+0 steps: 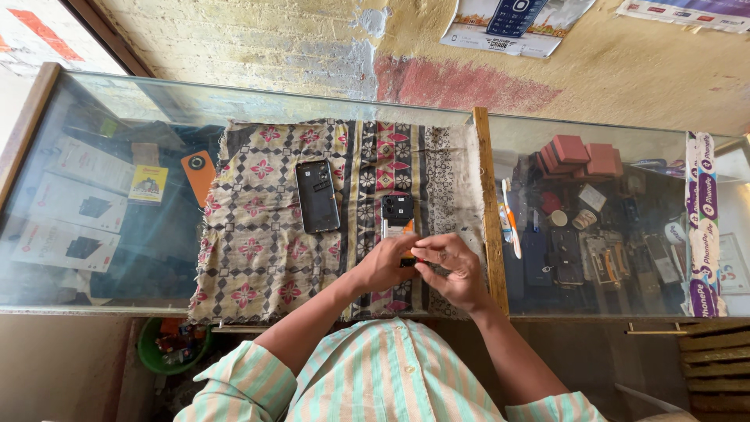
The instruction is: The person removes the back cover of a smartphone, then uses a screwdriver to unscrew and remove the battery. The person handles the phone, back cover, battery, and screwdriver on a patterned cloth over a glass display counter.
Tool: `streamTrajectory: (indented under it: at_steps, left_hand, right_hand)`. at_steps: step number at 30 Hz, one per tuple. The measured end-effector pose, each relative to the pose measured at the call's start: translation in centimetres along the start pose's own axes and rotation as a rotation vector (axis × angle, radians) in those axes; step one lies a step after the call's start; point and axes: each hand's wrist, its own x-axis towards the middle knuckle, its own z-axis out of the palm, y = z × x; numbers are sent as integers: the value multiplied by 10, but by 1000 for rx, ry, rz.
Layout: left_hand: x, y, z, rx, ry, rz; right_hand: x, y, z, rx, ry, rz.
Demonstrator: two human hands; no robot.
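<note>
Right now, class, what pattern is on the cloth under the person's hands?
The cloth has red flowers in diamond shapes, with dark stripes; head view.

A small phone repair shop: a long glass-topped display counter (pixel 117 94) holds boxed phones on its left side and loose phone parts to its right, while a patterned cloth (pixel 258 234) on top carries an opened black phone (pixel 317 197).

Both hands (pixel 426 266) on opened phone (pixel 398 219), patterned cloth (pixel 258 234), glass counter (pixel 117 195)
</note>
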Motion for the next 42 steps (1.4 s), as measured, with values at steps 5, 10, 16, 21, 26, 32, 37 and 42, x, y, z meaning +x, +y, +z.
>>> streamTrajectory:
  at_steps: [5,10,16,21,26,32,37,42]
  left_hand:
    - [-3,-6,-2,9,-19,-63]
    - [2,-4,6,126,124,-47]
    - [-5,-11,6,2,-43,-70]
    - [-2,-12,9,111,123,-59]
    - [2,-6,10,175,140,-90]
    - [-14,-17,-25,325,197,-16]
    - [-31,-27,-39,432,38,-162]
    - [-24,-34,-22,577,13,53]
  right_hand:
    - [-2,3,3,76,19,206]
    - [-1,1,-2,13,-8,59]
    - [-1,0,5,90,44,225]
    - [0,0,-2,53,-53,156]
    - [4,12,8,32,-20,127]
    - [36,58,-10,85,110,545]
    - [55,65,-13,-356,-65,705]
    - [34,47,3,-620,-111,164]
